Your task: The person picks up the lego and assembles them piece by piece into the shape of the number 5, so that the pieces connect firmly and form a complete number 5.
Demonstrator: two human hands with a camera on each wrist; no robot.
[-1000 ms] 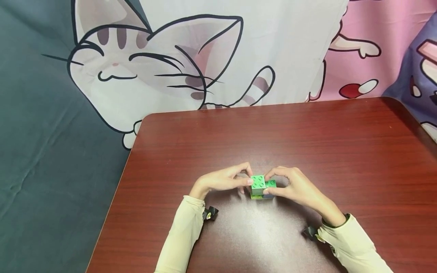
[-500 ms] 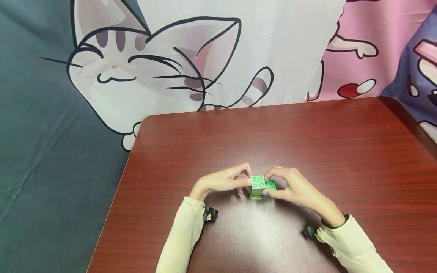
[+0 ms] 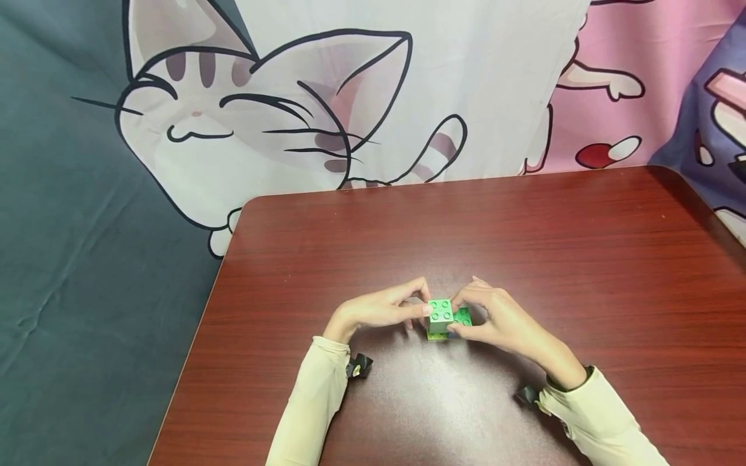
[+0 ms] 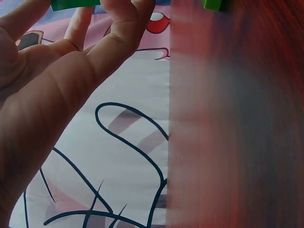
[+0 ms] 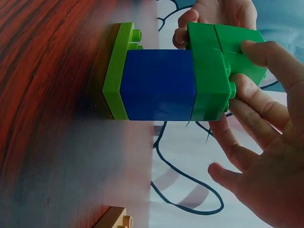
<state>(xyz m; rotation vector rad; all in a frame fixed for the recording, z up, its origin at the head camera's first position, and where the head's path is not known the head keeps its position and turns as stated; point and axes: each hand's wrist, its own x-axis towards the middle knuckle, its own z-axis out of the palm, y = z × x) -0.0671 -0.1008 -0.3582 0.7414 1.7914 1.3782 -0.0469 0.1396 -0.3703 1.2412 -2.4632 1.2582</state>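
- The top brick [image 3: 441, 310], green with four studs, sits over the left part of the green brick [image 5: 206, 80], between my two hands.
- My left hand [image 3: 381, 306] is clamped on the top brick, thumb against its left side and index finger at its far corner.
- My right hand [image 3: 495, 317] pinches the same brick from the right, thumb on the side nearer me.
- Under it, the green brick rests on the blue brick [image 5: 158, 85] and juts out past it to the left.
- The blue brick stands on the right part of the lime base [image 5: 118, 71], leaving studs bare at the base's left end.
- That base lies flat on the dark red table [image 3: 495, 226].
- At the lower edge of my right wrist view I catch part of a tan brick [image 5: 110, 218] on the table.
- Both my sleeves [image 3: 315, 401] are pale, with a small black device by each wrist.
- Beyond the table hangs a cloth [image 3: 489, 71] printed with a smiling cat.
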